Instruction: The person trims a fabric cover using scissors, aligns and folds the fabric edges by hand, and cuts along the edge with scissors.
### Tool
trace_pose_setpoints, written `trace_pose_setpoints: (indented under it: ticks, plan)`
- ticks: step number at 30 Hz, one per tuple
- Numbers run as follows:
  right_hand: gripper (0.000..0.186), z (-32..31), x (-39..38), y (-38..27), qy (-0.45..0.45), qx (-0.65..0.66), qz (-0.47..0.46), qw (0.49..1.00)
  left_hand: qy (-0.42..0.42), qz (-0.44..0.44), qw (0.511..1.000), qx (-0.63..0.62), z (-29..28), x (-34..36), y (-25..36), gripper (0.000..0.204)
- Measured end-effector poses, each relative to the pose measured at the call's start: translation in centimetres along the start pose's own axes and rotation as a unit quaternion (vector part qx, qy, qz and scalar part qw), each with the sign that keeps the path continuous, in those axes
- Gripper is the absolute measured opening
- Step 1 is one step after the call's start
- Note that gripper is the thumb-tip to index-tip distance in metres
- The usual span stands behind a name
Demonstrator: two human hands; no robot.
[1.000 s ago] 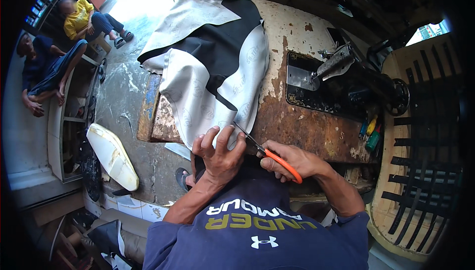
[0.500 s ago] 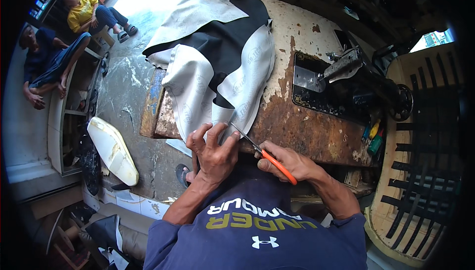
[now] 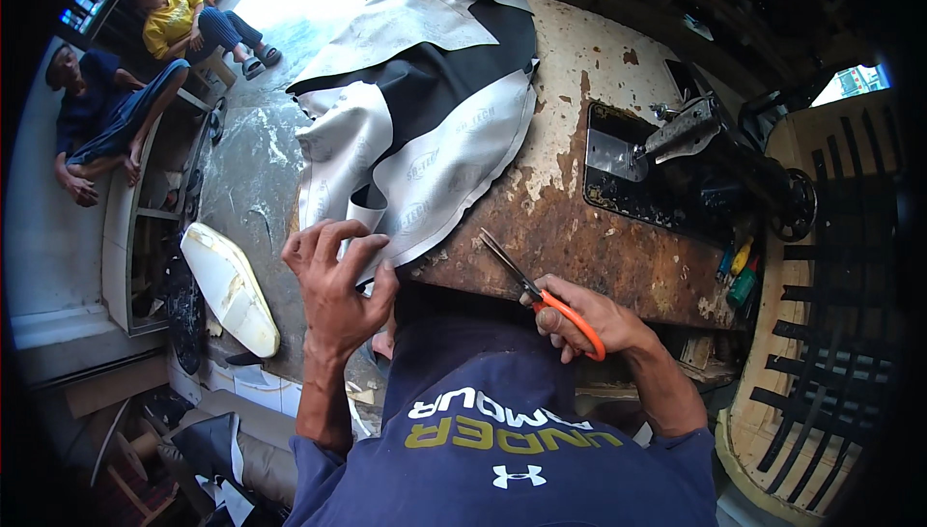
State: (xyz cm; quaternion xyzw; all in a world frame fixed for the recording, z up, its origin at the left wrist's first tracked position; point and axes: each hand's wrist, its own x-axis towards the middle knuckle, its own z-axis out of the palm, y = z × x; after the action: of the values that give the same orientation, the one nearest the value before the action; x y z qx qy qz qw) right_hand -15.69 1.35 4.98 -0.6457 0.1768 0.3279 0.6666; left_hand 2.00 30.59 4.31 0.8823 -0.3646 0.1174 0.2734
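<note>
A black synthetic leather sheet [image 3: 439, 73] with a pale grey printed backing lies draped over the worn workbench. Its sewn panels are folded so both faces show, and a small strip curls up near the front corner. At that near edge my left hand [image 3: 338, 281] grips the material with bent fingers; part of the fingertips is hidden. My right hand [image 3: 584, 319] holds a pair of scissors [image 3: 517, 266] with orange handles. The blades point up and left over the bench's front edge, nearly closed and apart from the sheet.
A black sewing machine [image 3: 690, 141] is set into the workbench [image 3: 541, 208], with screwdrivers [image 3: 742, 276] beside it. A wooden frame with black webbing [image 3: 782, 372] stands at right. A cream foam pad [image 3: 230, 290] lies at left, and two people sit at upper left.
The scissors have come away from the sheet and moved right with my right hand. My left hand has shifted left, drawing the sheet's near corner with it.
</note>
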Motion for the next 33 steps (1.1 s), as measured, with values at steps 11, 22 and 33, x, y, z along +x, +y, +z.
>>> trace_pose_setpoints:
  ticks: [11,22,33]
  plan:
    - [0.069,0.9,0.6,0.3,0.050,-0.003,-0.033,0.998,-0.003,-0.073,0.997,-0.015,10.3,1.7,3.9,0.025]
    - [0.056,0.7,2.6,-0.9,0.045,0.002,-0.026,0.999,-0.031,-0.117,0.981,-0.151,10.0,2.6,2.6,0.016]
    - [0.074,0.0,3.3,-1.9,0.031,0.013,0.019,0.999,-0.028,-0.113,0.988,-0.106,10.0,2.9,3.6,0.017]
